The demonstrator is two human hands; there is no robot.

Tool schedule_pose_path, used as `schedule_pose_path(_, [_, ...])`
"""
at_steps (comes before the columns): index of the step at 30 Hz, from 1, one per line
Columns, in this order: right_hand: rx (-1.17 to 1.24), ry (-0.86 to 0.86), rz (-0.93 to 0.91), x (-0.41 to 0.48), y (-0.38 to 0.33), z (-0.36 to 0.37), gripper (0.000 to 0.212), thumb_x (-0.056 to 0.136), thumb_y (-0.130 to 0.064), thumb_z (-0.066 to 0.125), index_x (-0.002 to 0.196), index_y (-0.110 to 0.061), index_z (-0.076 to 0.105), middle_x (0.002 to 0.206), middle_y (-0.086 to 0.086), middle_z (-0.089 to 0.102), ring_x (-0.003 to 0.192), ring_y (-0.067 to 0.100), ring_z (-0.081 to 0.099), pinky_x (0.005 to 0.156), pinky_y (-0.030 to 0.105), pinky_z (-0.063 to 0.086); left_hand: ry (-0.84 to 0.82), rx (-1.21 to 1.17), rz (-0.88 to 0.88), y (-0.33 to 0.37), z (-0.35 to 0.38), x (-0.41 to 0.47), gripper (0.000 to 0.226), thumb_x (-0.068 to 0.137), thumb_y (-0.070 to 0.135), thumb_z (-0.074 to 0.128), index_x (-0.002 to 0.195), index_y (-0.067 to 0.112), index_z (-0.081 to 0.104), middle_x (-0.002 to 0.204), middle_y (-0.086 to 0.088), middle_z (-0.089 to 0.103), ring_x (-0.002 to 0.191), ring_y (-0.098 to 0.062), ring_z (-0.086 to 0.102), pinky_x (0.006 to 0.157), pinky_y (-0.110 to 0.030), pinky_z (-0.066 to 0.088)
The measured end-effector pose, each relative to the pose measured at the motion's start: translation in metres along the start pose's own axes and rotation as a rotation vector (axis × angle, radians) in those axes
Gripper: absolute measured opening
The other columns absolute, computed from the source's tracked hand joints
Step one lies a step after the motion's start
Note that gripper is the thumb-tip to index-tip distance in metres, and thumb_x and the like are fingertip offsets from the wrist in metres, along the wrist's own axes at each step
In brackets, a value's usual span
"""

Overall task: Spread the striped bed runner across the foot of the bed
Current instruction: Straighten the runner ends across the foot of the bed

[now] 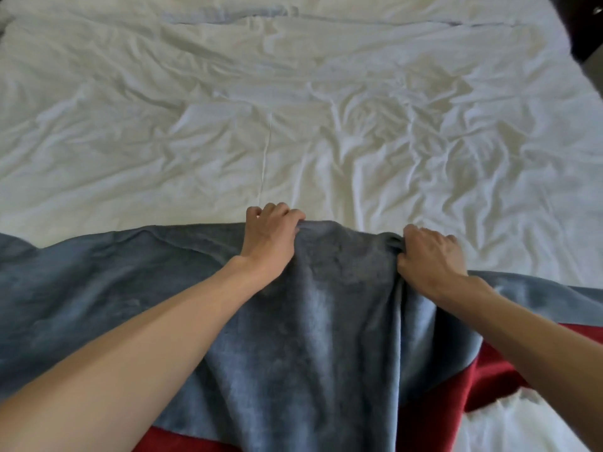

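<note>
The bed runner [329, 321] is a soft cloth with a wide blue-grey band and a dark red band [456, 399] below it. It lies across the near end of the bed over the white sheet [293, 125]. My left hand [270, 239] grips the runner's far edge near the middle, fingers curled over the bunched cloth. My right hand [430, 256] grips the same edge a little to the right. Between the two hands the cloth is raised into a hump, with folds running down toward me.
The wrinkled white sheet covers the whole bed beyond the runner. A dark piece of furniture [587, 24] shows past the bed's far right corner. White bedding [522, 429] shows below the red band at the lower right.
</note>
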State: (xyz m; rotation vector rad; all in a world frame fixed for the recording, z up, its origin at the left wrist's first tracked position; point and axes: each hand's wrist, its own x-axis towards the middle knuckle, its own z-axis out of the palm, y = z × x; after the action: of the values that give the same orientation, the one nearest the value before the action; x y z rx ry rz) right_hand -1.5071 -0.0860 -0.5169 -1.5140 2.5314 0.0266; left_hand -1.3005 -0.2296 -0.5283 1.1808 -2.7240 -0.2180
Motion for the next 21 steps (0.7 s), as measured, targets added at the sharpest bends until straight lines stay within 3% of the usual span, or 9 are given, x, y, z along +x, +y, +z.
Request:
schedule_pose_path(4, [0.025, -0.001, 0.139, 0.002, 0.027, -0.01, 0.013, 0.075, -0.009, 0.051, 0.076, -0.013, 0.039, 0.058, 0.0, 0.035, 0.055, 0.022, 0.034, 0.07, 0.034, 0.027, -0.047, 0.056, -0.012, 0.021, 0.012, 0.013, 0.038, 0.086, 0.005, 0.056, 0.119, 0.024, 0.056, 0.111, 0.002, 0.058, 0.105, -0.021, 0.049, 0.091, -0.035, 0.025])
schedule_pose_path(8, [0.079, 0.024, 0.203, 0.001, 0.028, -0.004, 0.016, 0.073, -0.004, 0.051, 0.082, -0.011, 0.04, 0.059, 0.001, 0.038, 0.053, 0.02, 0.032, 0.07, 0.035, 0.029, -0.149, 0.128, 0.023, 0.033, 0.027, 0.002, 0.056, 0.09, 0.02, 0.053, 0.141, 0.017, 0.032, 0.143, -0.011, 0.034, 0.13, -0.028, 0.031, 0.107, -0.045, 0.021])
schedule_pose_path(10, [0.211, 0.02, 0.224, 0.001, 0.024, -0.002, 0.022, 0.071, 0.0, 0.05, 0.089, -0.01, 0.041, 0.062, 0.001, 0.041, 0.057, 0.022, 0.038, 0.069, 0.035, 0.032, -0.193, 0.153, 0.022, 0.036, 0.033, -0.009, 0.062, 0.095, 0.031, 0.044, 0.147, 0.015, 0.017, 0.153, -0.017, 0.015, 0.14, -0.033, 0.016, 0.113, -0.051, 0.013])
schedule_pose_path(14, [0.355, -0.024, 0.198, 0.005, 0.019, 0.002, 0.028, 0.07, 0.001, 0.05, 0.095, -0.01, 0.042, 0.072, 0.001, 0.049, 0.071, 0.026, 0.047, 0.065, 0.033, 0.035, -0.351, 0.093, 0.001, 0.03, 0.045, -0.023, 0.064, 0.097, 0.046, 0.024, 0.15, 0.02, -0.002, 0.157, -0.013, -0.011, 0.144, -0.032, -0.008, 0.116, -0.054, -0.001])
schedule_pose_path(21, [0.14, -0.001, 0.269, 0.003, 0.022, 0.013, 0.024, 0.074, -0.002, 0.051, 0.095, -0.007, 0.041, 0.091, 0.016, 0.056, 0.084, 0.036, 0.054, 0.074, 0.04, 0.035, -0.412, 0.058, 0.068, 0.021, 0.055, -0.028, 0.063, 0.098, 0.047, 0.023, 0.15, 0.021, 0.0, 0.157, -0.009, -0.016, 0.144, -0.03, -0.012, 0.116, -0.051, -0.004])
